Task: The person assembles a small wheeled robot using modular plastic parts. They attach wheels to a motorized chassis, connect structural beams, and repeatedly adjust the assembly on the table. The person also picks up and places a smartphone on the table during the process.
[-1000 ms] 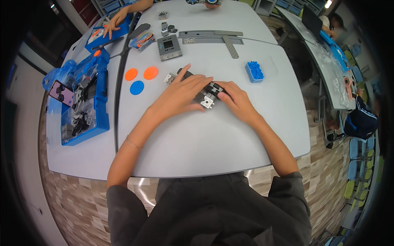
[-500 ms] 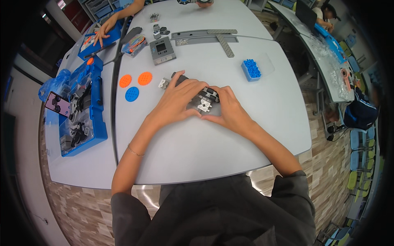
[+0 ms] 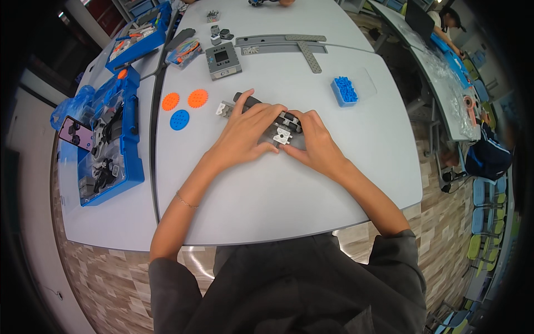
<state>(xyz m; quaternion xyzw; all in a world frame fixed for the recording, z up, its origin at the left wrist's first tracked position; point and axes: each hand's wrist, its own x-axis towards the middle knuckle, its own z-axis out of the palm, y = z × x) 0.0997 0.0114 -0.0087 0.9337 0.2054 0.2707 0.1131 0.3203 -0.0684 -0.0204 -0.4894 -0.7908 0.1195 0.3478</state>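
Both my hands are closed around a grey and black assembly of plastic building parts [image 3: 290, 121] at the middle of the table. My left hand [image 3: 243, 132] covers much of it, with a dark bar and a light grey block sticking out past the fingers. My right hand [image 3: 321, 146] grips its right end, thumb low and fingers curled over the top. Between the thumbs shows a white connector piece [image 3: 282, 136]. Left of the assembly lie two orange gears [image 3: 198, 98] and a blue gear [image 3: 179, 119].
Beyond my hands are a grey controller box [image 3: 217, 67], grey rails [image 3: 261, 40] and a perforated beam [image 3: 309, 58]. A tub of blue pins [image 3: 345, 92] stands right. An opened blue case [image 3: 135, 158] with a phone [image 3: 83, 137] sits left. Another person works far right.
Another person's hand at the upper left has left the blue tray. My thumbs have drawn slightly apart around the white connector, while both hands keep their hold. The view has shifted a little.
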